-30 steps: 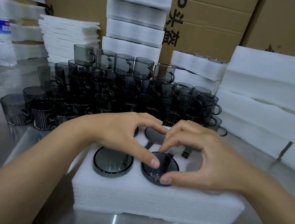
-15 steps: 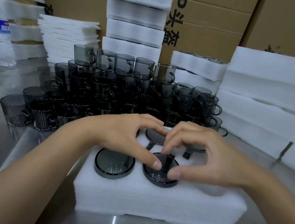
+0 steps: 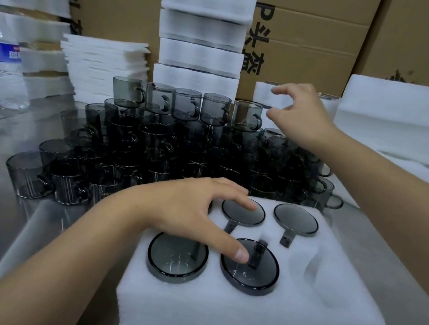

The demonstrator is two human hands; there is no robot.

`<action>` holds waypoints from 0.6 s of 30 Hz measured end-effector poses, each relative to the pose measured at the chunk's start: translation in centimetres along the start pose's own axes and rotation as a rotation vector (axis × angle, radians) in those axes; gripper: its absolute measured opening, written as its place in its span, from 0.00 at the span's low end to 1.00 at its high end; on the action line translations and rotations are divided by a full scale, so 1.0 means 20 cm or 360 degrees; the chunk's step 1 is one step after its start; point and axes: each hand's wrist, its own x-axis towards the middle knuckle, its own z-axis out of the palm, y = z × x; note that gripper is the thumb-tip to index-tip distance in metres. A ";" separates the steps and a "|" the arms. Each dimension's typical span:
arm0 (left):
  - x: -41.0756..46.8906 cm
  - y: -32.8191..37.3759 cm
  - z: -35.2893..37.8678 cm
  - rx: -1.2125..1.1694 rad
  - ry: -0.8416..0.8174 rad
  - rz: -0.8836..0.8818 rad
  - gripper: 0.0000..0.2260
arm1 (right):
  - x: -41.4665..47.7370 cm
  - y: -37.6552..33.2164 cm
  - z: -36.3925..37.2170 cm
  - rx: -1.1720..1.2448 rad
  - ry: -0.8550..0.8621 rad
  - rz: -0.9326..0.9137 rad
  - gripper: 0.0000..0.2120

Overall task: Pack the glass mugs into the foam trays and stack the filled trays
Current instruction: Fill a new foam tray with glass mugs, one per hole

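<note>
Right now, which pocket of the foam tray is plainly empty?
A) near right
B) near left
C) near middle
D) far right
A: the near right pocket of the foam tray shows only bare foam, while the other three named pockets hold mugs.

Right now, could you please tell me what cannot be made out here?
All in the head view:
back-left pocket of the foam tray: covered by the left hand.
mug pile: dark glasses overlap, count unclear.
water bottle label: too blurred to read.
cardboard box print: cut by the top edge.
</note>
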 end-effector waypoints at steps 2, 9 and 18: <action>0.00 0.00 0.00 -0.0013 -0.0003 -0.0004 0.31 | 0.06 -0.01 0.04 -0.0159 -0.0175 0.0003 0.26; 0.00 0.00 0.00 -0.0010 0.0011 -0.0004 0.32 | 0.12 -0.01 0.21 -0.0496 -0.0419 0.0082 0.29; 0.01 0.00 0.00 -0.0024 0.0005 0.0010 0.30 | 0.11 0.00 0.21 -0.0338 0.0064 -0.0062 0.09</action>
